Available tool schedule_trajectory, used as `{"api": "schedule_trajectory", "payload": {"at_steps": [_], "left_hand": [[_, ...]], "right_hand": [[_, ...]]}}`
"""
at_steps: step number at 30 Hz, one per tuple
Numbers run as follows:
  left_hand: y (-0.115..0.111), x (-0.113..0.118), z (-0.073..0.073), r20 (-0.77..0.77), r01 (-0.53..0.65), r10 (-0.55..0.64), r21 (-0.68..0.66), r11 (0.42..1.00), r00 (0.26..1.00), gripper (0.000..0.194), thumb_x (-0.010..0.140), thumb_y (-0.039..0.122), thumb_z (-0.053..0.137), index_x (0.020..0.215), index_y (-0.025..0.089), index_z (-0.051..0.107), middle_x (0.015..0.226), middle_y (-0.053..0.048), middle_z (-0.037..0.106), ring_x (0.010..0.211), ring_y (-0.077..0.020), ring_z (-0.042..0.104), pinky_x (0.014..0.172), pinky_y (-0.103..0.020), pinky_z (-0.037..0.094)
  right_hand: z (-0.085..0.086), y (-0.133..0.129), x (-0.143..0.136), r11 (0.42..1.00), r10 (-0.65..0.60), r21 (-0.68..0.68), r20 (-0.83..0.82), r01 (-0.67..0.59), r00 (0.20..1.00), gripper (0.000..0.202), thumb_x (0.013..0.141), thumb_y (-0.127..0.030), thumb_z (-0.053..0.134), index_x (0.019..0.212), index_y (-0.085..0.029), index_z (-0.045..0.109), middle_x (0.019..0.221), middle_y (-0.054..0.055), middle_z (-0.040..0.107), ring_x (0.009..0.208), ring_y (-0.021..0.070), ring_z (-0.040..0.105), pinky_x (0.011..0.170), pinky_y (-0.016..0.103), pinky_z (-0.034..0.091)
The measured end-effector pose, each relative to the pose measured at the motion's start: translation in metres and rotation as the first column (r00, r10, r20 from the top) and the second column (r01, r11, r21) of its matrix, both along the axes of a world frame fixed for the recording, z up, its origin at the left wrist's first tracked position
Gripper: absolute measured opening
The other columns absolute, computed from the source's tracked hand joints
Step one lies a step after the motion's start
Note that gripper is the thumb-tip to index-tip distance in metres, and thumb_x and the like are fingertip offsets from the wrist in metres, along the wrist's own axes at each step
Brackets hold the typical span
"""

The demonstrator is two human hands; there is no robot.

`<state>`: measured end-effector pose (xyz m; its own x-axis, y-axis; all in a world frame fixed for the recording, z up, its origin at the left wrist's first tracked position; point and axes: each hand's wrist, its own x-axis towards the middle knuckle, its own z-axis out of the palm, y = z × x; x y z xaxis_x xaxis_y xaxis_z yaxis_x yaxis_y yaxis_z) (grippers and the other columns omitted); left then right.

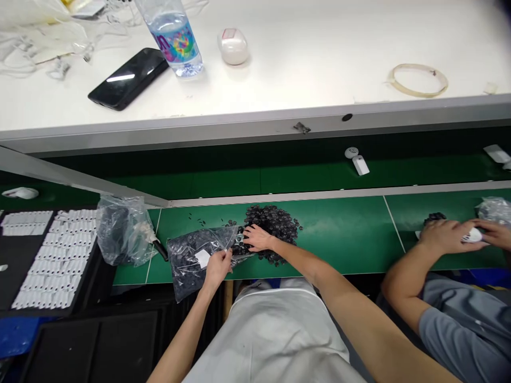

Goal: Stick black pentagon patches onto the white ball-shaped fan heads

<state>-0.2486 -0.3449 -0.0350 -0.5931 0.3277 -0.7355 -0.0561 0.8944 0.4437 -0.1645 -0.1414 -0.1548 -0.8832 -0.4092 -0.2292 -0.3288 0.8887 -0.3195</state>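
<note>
A clear plastic bag filled with small black parts and bearing a white label lies on the green bench, overhanging its front edge. My left hand is closed on the bag's edge near its mouth. At that mouth my right hand reaches in from the right, fingers spread over the black parts; its fingertips are partly lost among them. Under and beyond this hand spreads a pile of small round black parts. A few loose black slivers lie to the left of the pile.
At left stand a second plastic bag, a black-handled tool and a tray of white pieces. Above are a shelf with a phone and a bottle. A co-worker's hands hold a white part at right.
</note>
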Motion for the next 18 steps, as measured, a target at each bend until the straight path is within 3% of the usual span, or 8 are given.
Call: {"api": "schedule_trajectory", "payload": {"at_steps": [7,18], "left_hand": [[0.014,-0.005,0.0,-0.013,0.017,-0.017,-0.024,1.0,1.0,0.031,0.106,0.043,0.069,0.122,0.015,0.071,0.117,-0.009,0.074,0.099,-0.0234,0.074,0.087,-0.041,0.065],[0.009,-0.01,0.0,-0.02,0.005,-0.006,-0.049,0.999,1.0,0.032,0.106,0.044,0.069,0.117,0.014,0.072,0.109,-0.007,0.075,0.092,-0.0218,0.074,0.082,-0.038,0.066]], "right_hand": [[-0.002,0.03,0.041,0.997,-0.058,0.049,0.021,0.057,0.998,0.042,0.105,-0.045,0.07,0.136,-0.017,0.067,0.147,0.013,0.06,0.136,0.031,0.058,0.115,0.056,0.051],[-0.005,0.075,0.099,0.991,-0.11,0.073,0.027,0.108,0.994,0.043,0.105,-0.045,0.07,0.136,-0.017,0.066,0.15,0.014,0.058,0.139,0.0316,0.056,0.118,0.058,0.047]]}}
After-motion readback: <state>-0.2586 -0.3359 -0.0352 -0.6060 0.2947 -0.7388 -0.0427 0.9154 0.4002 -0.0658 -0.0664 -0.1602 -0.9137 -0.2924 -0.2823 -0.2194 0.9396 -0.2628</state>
